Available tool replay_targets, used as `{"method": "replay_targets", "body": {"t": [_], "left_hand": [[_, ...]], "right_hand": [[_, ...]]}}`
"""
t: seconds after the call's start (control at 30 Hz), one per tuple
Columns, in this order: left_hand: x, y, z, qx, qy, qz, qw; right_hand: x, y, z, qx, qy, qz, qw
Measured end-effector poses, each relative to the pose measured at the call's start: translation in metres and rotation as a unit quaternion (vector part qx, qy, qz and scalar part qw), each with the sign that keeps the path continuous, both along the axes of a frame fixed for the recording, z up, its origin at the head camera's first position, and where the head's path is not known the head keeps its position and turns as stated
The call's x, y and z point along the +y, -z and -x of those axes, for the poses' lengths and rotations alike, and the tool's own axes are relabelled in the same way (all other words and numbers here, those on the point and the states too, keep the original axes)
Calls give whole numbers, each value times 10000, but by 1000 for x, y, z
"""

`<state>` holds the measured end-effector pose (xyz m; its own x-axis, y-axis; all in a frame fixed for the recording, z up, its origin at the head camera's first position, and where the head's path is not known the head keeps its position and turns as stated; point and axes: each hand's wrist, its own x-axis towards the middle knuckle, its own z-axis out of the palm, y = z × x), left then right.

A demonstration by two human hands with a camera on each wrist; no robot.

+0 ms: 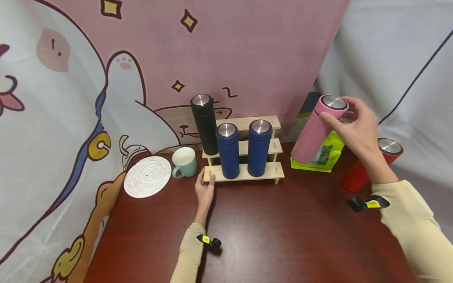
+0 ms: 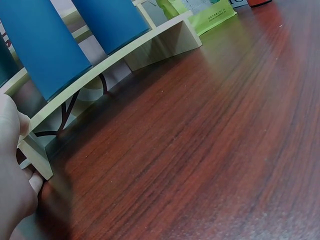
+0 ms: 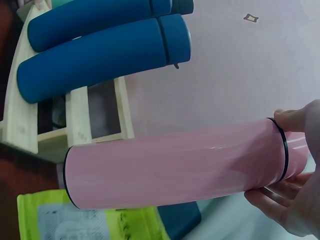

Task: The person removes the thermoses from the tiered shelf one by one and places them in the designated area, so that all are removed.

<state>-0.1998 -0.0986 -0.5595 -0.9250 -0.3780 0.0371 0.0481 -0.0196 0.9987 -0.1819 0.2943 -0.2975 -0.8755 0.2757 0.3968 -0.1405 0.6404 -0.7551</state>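
A pink thermos bottle [image 1: 315, 131] with a steel-topped lid hangs tilted in the air, and my right hand [image 1: 361, 127] grips it around the lid end. In the right wrist view the thumb and fingers wrap the pink bottle [image 3: 175, 167] near its black ring. My left hand [image 1: 205, 188] holds the left end of the lowest step of a three-step wooden rack [image 1: 244, 175]. Two blue thermos bottles [image 1: 228, 153] stand upright on that lowest step. Behind them, a black thermos bottle [image 1: 205, 125] stands on the middle step at the left.
Left of the rack are a mint-green mug [image 1: 185, 161] and a round woven mat [image 1: 146, 177]. A yellow-green bag [image 1: 330, 153] stands behind the pink bottle. Farther right, a red thermos bottle [image 1: 357, 177] is partly hidden by my right forearm. All sit on a dark red-brown table [image 1: 269, 228].
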Motion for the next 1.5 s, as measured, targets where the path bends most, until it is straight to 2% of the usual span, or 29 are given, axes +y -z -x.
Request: {"method": "replay_targets", "body": {"t": [0.17,0.33,0.63,0.93,1.07,1.3,1.5], "left_hand": [[0,5,1,-69,-75,12,9999],[1,4,-1,-139,-92,76,9998],[0,2,2,-48,-98,147,9998],[-1,1,-3,-180,-52,219,9996],[0,3,-3,-107,-31,172,9998],[1,-31,-19,20,169,148,9997],[0,-30,-21,-26,186,65,9998]], "right_hand": [[11,9,-9,-61,48,-24,10000],[20,20,-17,-8,-21,-38,10000],[35,39,-28,-31,-34,-141,9999],[46,62,-41,-439,170,-462,9978],[50,72,-43,-607,258,-606,9960],[56,90,-43,-820,392,-709,9933],[61,99,-42,-699,495,-696,9939]]}}
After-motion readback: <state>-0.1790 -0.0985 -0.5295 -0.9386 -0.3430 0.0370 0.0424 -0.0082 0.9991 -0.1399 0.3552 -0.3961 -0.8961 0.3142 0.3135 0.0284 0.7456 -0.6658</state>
